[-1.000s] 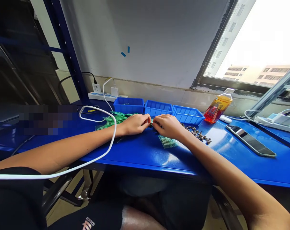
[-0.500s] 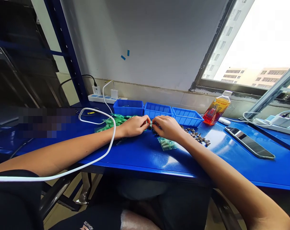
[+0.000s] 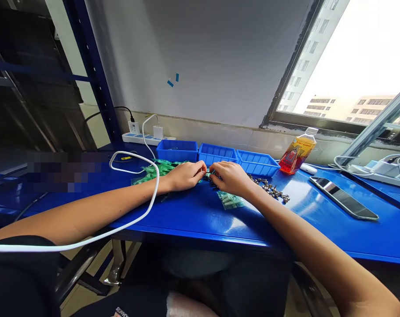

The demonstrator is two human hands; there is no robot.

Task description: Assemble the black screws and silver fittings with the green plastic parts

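Note:
My left hand [image 3: 185, 175] and my right hand [image 3: 230, 176] rest close together on the blue table [image 3: 200, 215], fingertips almost touching. Both are curled in a pinch around something small between them that I cannot make out. A pile of green plastic bags [image 3: 155, 169] lies behind my left hand. One small green bag [image 3: 231, 200] sits just under my right wrist. A scatter of small metal parts [image 3: 270, 188] stretches to the right of my right hand.
Three blue bins [image 3: 177, 150] [image 3: 218, 154] [image 3: 257, 162] stand in a row behind my hands. An orange drink bottle [image 3: 298, 152], a phone [image 3: 343, 198], a power strip [image 3: 143, 138] and a white cable [image 3: 143, 207] crossing my left forearm are nearby.
Both hands have stayed pinched together in nearly the same spot; only the view has shifted slightly.

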